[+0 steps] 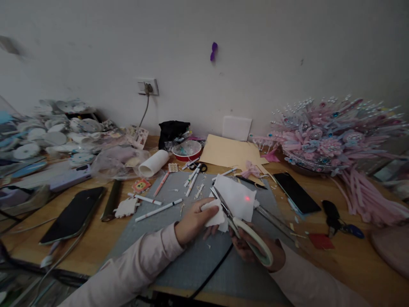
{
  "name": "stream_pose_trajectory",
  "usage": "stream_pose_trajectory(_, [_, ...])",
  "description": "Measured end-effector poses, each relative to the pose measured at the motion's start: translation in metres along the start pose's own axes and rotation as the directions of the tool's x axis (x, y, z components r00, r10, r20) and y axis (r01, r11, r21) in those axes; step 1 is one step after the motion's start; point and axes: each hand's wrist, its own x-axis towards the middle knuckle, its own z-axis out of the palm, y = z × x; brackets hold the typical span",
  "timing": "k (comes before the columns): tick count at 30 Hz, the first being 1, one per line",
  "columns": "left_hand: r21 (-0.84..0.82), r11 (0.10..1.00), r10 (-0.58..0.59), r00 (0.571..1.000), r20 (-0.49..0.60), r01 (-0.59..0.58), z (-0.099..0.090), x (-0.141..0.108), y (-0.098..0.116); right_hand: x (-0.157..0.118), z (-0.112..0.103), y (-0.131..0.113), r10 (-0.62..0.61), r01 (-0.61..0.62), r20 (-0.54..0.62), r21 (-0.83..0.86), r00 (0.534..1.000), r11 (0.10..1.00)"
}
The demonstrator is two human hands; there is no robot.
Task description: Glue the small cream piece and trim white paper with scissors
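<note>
My left hand (193,221) pinches a small white paper piece (213,214) with an uneven edge, thumb on top. In my right hand (252,245) is a pair of scissors (238,226) with cream handles, its blades pointing up and left beside the paper piece. The blades look slightly parted; whether they touch the paper I cannot tell. Below them a larger white sheet (234,194) lies on the grey cutting mat (179,260), with a red light spot on it. A white scalloped cutout (126,207) lies to the left, near a flower-shaped orange cutout (141,185).
Several markers (159,210) lie across the mat. Phones (73,213) rest on both sides, with keys (332,215) at right. Behind are a white roll (154,163), a red-rimmed bowl (187,151), tan card (230,151) and a pink ornament pile (326,140). A black cable (212,273) crosses the front.
</note>
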Motion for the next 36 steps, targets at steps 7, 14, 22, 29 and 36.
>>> stream_pose_trajectory(7, [-0.009,1.000,-0.009,1.000,0.000,0.009,-0.001,0.000,0.004,-0.002,0.007,-0.006,-0.047,0.047,-0.039,-0.002,0.998,0.999])
stream_pose_trajectory(14, [-0.020,1.000,-0.017,0.999,-0.029,0.016,0.000,-0.002,0.010,-0.005,0.005,-0.009,-0.078,0.072,-0.064,-0.093,0.995,0.993])
stream_pose_trajectory(22, [-0.028,0.999,0.035,0.999,-0.031,-0.036,-0.002,-0.001,0.007,-0.007,0.008,-0.007,-0.174,0.174,-0.018,-0.029,0.985,0.984])
stream_pose_trajectory(29, [-0.032,0.999,0.041,0.999,-0.009,-0.041,-0.001,0.001,0.005,-0.003,0.008,-0.002,-0.150,0.150,0.009,-0.016,0.989,0.989])
stream_pose_trajectory(36, [-0.056,0.998,0.030,0.998,0.047,-0.027,-0.001,0.004,-0.001,0.000,0.005,0.000,-0.156,0.157,0.015,-0.065,0.988,0.985])
